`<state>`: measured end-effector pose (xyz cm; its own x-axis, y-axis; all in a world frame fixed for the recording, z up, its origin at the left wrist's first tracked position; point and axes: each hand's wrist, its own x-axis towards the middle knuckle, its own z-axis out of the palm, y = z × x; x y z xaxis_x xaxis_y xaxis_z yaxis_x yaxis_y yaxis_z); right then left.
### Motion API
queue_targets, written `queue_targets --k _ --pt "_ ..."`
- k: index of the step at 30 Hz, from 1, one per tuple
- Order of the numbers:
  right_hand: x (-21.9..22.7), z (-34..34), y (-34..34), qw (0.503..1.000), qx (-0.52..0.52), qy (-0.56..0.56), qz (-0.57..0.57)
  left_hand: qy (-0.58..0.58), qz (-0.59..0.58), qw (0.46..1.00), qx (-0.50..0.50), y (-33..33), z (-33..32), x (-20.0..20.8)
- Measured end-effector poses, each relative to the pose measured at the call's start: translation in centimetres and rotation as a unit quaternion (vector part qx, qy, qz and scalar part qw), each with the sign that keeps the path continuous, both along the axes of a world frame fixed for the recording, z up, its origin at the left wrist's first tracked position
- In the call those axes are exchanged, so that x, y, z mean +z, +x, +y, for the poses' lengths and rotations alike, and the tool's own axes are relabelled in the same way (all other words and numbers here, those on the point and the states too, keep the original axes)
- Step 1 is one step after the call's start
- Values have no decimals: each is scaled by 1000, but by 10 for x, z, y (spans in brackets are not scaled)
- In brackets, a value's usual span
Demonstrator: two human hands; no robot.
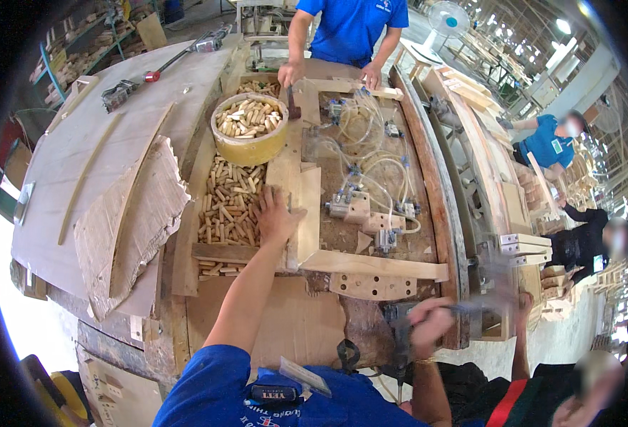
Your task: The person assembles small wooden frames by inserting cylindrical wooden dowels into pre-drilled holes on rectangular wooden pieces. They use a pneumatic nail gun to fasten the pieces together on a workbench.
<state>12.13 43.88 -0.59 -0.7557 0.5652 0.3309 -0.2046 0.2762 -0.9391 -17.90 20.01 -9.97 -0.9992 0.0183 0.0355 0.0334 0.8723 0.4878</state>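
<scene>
- Wrapped around a dark handheld tool [400, 340], the right hand [431, 324] is closed and blurred, near the table's front edge.
- Fingers spread wide, the left hand [278, 219] lies on the left side of a pale wooden frame [378, 265], holding nothing that shows.
- Loose wooden dowels [232, 196] fill a tray beside that hand; a yellow bucket [251, 151], heaped with more, stands over them.
- Inside the frame, metal clamps [385, 240] and clear tubes [379, 181] sit on the brown tabletop [424, 238].
- Just below the frame's near bar lies a pale block with dark holes [373, 287].
- Across the table, a co-worker in blue [353, 32] grips a dark hammer [293, 108] at the frame's far left corner.
</scene>
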Motion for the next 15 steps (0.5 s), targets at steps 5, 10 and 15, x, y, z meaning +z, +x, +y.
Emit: queue_targets --k 5,10,15 --pt "-14 1 -8 949 18 -70 -305 -17 -20 1000 11 -4 -4 7" --pt "130 12 -65 988 70 -86 108 -36 -32 999 2 4 2 6" --pt "231 -25 -199 912 185 -62 360 -47 -34 998 10 4 -4 1"
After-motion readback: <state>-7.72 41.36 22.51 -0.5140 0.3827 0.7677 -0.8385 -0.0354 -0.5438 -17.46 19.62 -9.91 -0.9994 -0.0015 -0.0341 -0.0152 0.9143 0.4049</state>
